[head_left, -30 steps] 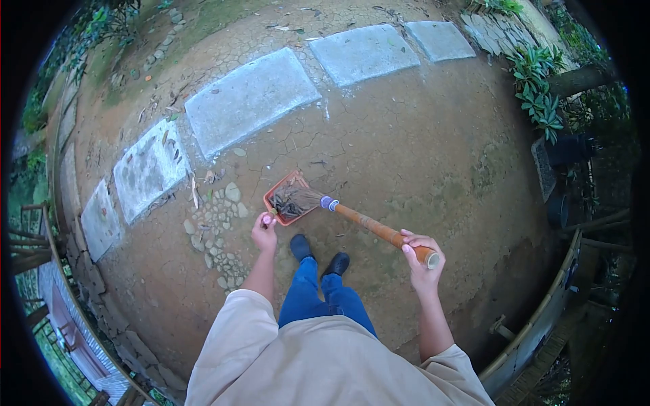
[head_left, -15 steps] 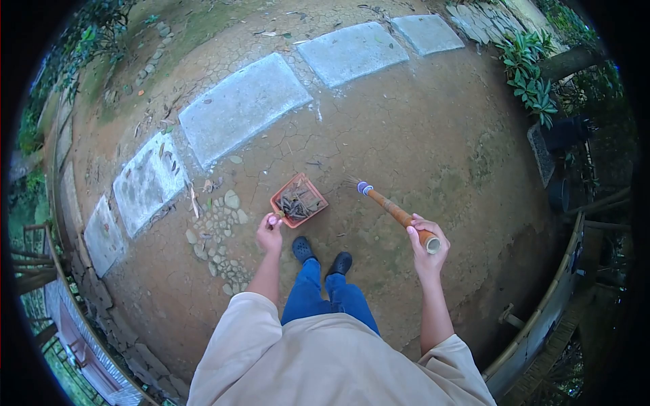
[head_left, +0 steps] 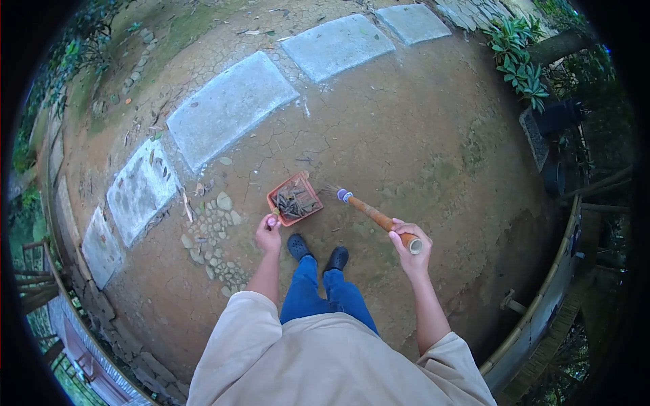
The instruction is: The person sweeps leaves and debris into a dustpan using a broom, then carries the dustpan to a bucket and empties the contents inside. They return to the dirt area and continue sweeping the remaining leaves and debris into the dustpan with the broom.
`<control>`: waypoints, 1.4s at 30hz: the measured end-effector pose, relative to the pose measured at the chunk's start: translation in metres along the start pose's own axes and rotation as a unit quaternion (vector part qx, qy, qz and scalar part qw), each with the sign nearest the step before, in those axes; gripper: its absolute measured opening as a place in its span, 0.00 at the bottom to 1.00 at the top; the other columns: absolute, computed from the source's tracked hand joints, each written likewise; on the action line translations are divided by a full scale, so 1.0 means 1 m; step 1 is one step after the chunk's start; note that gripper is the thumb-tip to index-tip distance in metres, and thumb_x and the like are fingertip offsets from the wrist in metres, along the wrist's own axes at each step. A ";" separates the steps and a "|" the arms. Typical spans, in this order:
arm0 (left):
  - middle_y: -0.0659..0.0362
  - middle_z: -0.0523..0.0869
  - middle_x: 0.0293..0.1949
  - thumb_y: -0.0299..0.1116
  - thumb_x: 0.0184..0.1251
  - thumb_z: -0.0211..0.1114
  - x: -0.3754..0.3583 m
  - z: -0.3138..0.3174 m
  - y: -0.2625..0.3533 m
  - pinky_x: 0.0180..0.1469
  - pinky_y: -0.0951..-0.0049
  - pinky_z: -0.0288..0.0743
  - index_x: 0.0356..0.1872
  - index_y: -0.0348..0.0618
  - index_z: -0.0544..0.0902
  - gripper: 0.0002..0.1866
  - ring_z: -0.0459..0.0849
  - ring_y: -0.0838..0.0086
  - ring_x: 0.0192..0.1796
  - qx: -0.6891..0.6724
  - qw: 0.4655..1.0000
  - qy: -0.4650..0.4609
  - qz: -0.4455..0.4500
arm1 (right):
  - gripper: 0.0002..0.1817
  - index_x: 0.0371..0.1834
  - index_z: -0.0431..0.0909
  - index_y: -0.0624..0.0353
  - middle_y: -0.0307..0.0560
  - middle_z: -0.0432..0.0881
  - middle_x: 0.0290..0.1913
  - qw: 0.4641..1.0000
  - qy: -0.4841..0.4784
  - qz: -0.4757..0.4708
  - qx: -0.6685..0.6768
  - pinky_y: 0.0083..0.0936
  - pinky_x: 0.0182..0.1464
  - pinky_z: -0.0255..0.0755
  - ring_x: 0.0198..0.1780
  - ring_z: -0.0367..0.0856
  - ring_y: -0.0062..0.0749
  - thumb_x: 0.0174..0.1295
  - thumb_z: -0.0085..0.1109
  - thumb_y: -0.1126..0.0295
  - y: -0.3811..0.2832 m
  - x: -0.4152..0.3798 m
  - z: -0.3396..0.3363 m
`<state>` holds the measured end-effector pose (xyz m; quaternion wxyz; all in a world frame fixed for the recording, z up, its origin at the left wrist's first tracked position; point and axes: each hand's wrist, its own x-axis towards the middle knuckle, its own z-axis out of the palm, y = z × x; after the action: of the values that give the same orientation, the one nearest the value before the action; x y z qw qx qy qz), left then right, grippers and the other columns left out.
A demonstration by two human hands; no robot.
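Observation:
My left hand (head_left: 269,233) is closed around the short handle of a reddish dustpan (head_left: 303,214), which holds a heap of dry brown leaves (head_left: 292,201). My right hand (head_left: 412,249) grips the thick bamboo handle of a broom (head_left: 371,212) near its hollow top end. The broom slants down to the left, with a purple and white binding above its thin bristles. Those bristles are close to the right edge of the dustpan.
Pale concrete slabs (head_left: 232,108) curve across the ground ahead. Rounded stones (head_left: 215,243) are set in the soil left of my dark shoes (head_left: 298,247). Leafy plants (head_left: 520,64), dark containers (head_left: 559,116) and a bamboo-edged barrier (head_left: 542,304) stand on the right.
The broom and my right hand have moved left, bringing the bristles closer to the dustpan. My left hand still holds the dustpan, and the view has shifted slightly.

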<state>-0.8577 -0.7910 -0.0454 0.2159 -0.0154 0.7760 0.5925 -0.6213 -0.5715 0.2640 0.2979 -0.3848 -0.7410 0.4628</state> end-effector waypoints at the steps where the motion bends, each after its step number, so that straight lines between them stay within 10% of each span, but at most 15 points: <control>1: 0.53 0.87 0.50 0.15 0.55 0.73 0.000 0.000 0.000 0.58 0.70 0.78 0.54 0.36 0.82 0.23 0.86 0.69 0.54 -0.003 1.000 -0.002 0.001 | 0.08 0.33 0.79 0.64 0.48 0.86 0.38 1.000 0.005 0.016 0.021 0.35 0.58 0.78 0.52 0.87 0.43 0.56 0.70 0.85 -0.006 -0.002 -0.005; 29: 0.51 0.87 0.50 0.12 0.55 0.72 0.005 -0.015 0.049 0.56 0.70 0.81 0.56 0.37 0.82 0.25 0.87 0.67 0.53 -0.014 0.992 0.119 -0.027 | 0.07 0.36 0.78 0.64 0.49 0.86 0.41 0.995 0.076 -0.070 0.015 0.38 0.61 0.76 0.55 0.85 0.44 0.60 0.66 0.84 -0.016 0.073 -0.005; 42: 0.52 0.86 0.50 0.10 0.52 0.71 0.016 0.010 0.012 0.58 0.70 0.81 0.53 0.34 0.82 0.24 0.86 0.68 0.54 -0.069 0.981 0.173 -0.045 | 0.11 0.34 0.81 0.62 0.49 0.87 0.38 0.983 -0.115 -0.142 -0.035 0.35 0.55 0.80 0.54 0.87 0.45 0.52 0.75 0.81 0.036 0.135 0.044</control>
<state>-0.8727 -0.7748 -0.0419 0.1030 -0.1680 0.7572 0.6228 -0.7167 -0.4673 0.2252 0.2596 -0.2298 -0.8331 0.4309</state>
